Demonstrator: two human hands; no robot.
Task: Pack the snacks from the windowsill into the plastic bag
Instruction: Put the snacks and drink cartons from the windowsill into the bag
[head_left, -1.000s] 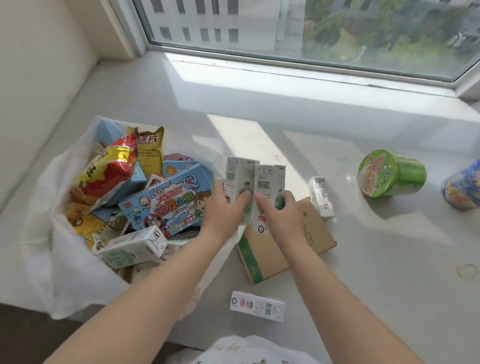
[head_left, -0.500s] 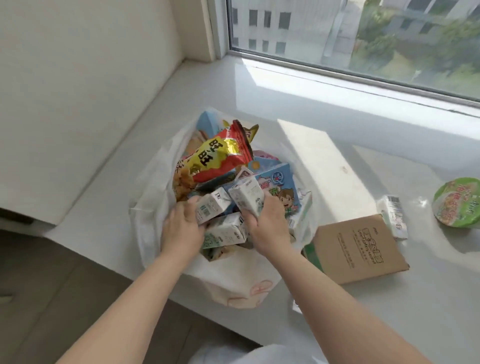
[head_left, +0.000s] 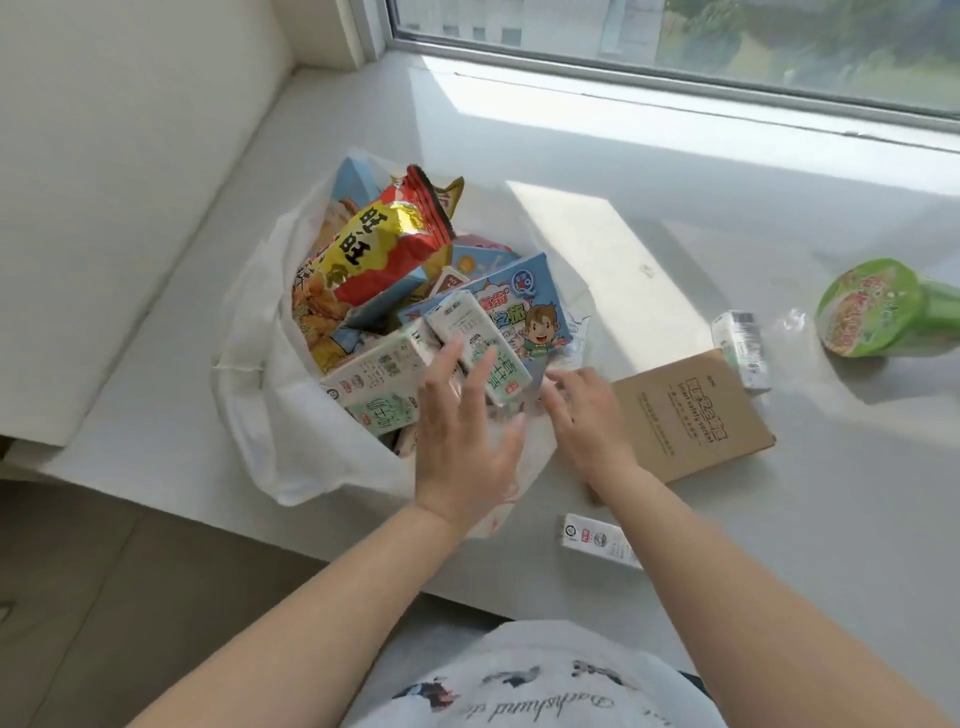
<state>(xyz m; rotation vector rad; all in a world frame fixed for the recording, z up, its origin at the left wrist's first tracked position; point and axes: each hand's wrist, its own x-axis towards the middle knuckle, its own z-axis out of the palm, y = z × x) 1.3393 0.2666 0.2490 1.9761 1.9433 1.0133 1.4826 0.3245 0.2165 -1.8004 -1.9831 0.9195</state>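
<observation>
Both hands, left (head_left: 462, 436) and right (head_left: 587, 415), spread, holding nothing; milk carton (head_left: 597, 540) beside plastic bag (head_left: 291, 431) looks light, stiff, best pinched across long sides

A plastic bag (head_left: 270, 415) sits on the left part of the windowsill (head_left: 675, 208), with a snack packet (head_left: 387, 249) at the back of its load, a picture box (head_left: 511, 306) to the right of that, and two milk cartons (head_left: 480, 345) (head_left: 379, 374) on top at the front. Just right of the bag lies a cardboard box (head_left: 685, 415), with a small carton (head_left: 740, 348) at its far right corner and a noodle cup (head_left: 872, 309) on its side farther right. Another carton (head_left: 597, 540) lies near the sill's front edge, before the cardboard box.
</observation>
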